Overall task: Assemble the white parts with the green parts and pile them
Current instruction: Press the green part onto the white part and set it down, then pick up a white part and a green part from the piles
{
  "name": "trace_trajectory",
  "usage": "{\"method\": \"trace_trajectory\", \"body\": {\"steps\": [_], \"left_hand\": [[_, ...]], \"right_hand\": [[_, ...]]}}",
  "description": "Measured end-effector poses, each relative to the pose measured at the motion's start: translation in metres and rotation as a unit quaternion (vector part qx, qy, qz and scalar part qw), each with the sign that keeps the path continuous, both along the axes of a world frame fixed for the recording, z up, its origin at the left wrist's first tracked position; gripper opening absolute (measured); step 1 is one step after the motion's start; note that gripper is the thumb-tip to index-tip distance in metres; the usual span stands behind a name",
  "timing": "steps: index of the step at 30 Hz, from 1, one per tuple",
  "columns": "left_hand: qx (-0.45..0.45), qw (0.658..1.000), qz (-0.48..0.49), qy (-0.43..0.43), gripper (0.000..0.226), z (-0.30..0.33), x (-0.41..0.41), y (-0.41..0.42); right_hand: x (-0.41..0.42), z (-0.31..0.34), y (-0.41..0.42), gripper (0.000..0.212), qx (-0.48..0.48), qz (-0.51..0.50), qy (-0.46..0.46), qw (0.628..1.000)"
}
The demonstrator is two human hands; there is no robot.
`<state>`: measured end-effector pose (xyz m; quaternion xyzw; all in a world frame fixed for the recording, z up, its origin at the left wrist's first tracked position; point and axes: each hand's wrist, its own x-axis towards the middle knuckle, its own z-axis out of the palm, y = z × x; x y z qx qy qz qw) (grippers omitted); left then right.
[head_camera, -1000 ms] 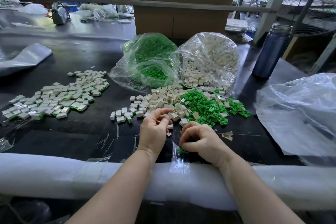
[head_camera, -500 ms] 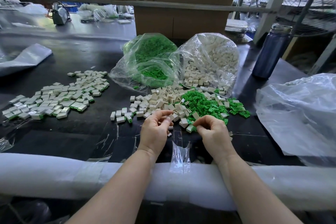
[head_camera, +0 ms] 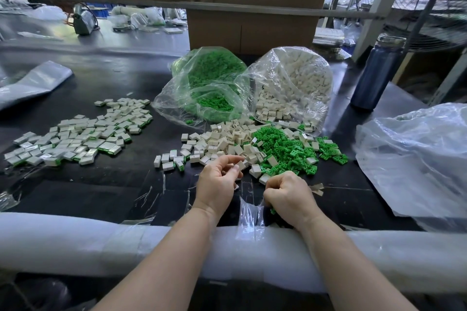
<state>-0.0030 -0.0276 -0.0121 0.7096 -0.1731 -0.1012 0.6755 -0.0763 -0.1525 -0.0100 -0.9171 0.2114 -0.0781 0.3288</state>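
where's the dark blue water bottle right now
In the head view the dark blue water bottle stands upright at the far right of the black table, just right of the bag of white parts and behind the crumpled clear plastic sheet.

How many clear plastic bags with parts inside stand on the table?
2: the bag of green parts behind the loose piles, and the bag of white parts touching its right side. The crumpled plastic at far right may hide more.

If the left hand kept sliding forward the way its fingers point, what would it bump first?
Probably the loose white parts just beyond the left hand, which pinches a white piece; depth is unclear.
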Motion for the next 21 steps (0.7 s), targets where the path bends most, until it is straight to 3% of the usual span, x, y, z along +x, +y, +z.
{"method": "trace_trajectory", "body": {"steps": [4,8,12,16,21], "left_hand": [[0.005,1.000,-0.011,0.011,0.026,0.001,-0.001,0.000],[0.017,1.000,-0.024,0.009,0.028,0.002,-0.002,-0.001],[0.041,0.998,-0.037,-0.002,0.028,-0.001,-0.001,-0.001],[0.078,0.996,-0.048,-0.022,0.029,-0.001,0.000,-0.001],[0.107,0.991,-0.074,-0.032,0.028,-0.002,-0.001,0.000]], "right_hand": [[0.000,0.000,0.000,0.032,0.070,-0.020,-0.073,0.995],[-0.001,-0.002,-0.011,0.016,0.059,-0.179,-0.148,0.971],[0.000,-0.006,-0.022,0.014,0.034,-0.253,-0.115,0.960],[0.001,-0.009,-0.023,0.017,0.010,-0.240,-0.059,0.969],[0.002,-0.010,-0.023,0.017,0.002,-0.256,-0.052,0.965]]}}
